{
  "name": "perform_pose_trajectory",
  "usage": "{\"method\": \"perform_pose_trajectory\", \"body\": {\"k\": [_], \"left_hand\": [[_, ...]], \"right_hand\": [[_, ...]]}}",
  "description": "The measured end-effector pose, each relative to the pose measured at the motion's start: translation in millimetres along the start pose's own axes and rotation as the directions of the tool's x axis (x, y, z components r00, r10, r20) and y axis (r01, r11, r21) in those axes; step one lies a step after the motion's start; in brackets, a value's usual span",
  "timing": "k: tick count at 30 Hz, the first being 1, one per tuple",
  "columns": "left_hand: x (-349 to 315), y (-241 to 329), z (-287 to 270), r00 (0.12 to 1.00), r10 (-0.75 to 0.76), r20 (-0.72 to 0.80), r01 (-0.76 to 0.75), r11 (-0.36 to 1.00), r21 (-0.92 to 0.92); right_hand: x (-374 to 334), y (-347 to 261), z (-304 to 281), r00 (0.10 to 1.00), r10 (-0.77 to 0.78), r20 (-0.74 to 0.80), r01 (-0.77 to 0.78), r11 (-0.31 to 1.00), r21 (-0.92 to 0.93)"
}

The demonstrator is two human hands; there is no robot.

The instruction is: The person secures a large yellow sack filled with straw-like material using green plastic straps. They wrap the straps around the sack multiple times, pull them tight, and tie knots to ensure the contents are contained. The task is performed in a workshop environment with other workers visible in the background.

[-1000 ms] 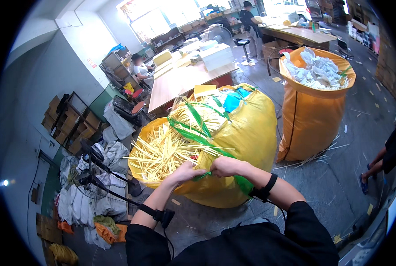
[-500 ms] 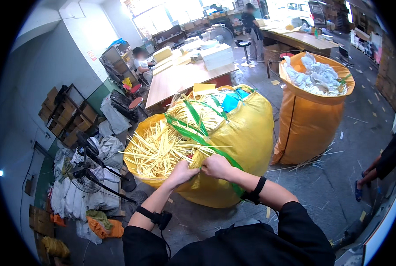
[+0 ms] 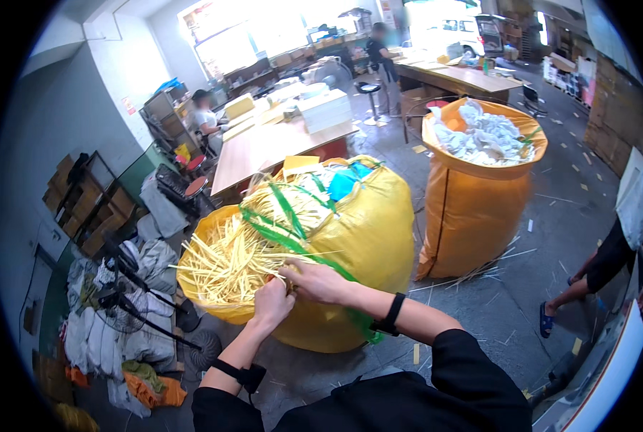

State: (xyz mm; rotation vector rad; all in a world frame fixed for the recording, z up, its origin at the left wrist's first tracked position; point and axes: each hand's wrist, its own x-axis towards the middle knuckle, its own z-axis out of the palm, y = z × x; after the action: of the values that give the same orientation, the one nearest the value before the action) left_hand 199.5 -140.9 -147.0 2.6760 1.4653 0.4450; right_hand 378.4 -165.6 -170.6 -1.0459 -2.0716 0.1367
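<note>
A bulging yellow sack (image 3: pixel 375 230) stands tilted in front of me, its open mouth to the left. Pale yellow strips (image 3: pixel 228 263) spill thickly out of that mouth. My left hand (image 3: pixel 272 302) is closed in a fist at the near rim, gripping the sack's edge. Right beside it, my right hand (image 3: pixel 318 281) bends its fingers over the same edge, fingertips partly hidden. A green band (image 3: pixel 278 237) runs across the sack's top and passes under my right forearm. Blue material (image 3: pixel 344 181) and a yellow block (image 3: pixel 301 165) lie on top.
An orange sack (image 3: pixel 472 212) topped with crumpled white plastic stands to the right. Beyond is a wooden table (image 3: pixel 256 155), with two people further back. A fan (image 3: pixel 123 306) and white sacks (image 3: pixel 94 324) are at left. At the right edge, another person's legs (image 3: pixel 580 288) show.
The whole view has shifted, so the sacks appear further left and slightly lower. My right hand has moved up beside the left one at the rim, its fingers now over the strips' edge.
</note>
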Motion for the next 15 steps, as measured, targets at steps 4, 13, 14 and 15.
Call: {"method": "perform_pose_trajectory", "body": {"k": [4,13,14,15], "left_hand": [[5.4,-11.8,21.1,0.975,0.107,-0.195,-0.102,0.994,0.035],[17.5,-22.2,23.0,0.999,0.018,0.028,-0.022,0.992,0.121],[19.0,-26.7,17.2,0.996,0.005,0.085,-0.013,0.996,0.086],[16.2,-29.7,9.6,0.990,-0.009,0.142,0.016,0.999,-0.049]], "right_hand": [[6.5,13.3,18.3,0.997,0.043,0.061,-0.041,0.999,-0.035],[-0.5,9.8,25.7,0.988,0.152,-0.020,-0.153,0.985,-0.085],[-0.6,12.0,25.0,0.990,0.138,-0.032,-0.140,0.988,-0.064],[-1.5,13.7,25.1,0.992,0.123,-0.039,-0.125,0.991,-0.038]]}}
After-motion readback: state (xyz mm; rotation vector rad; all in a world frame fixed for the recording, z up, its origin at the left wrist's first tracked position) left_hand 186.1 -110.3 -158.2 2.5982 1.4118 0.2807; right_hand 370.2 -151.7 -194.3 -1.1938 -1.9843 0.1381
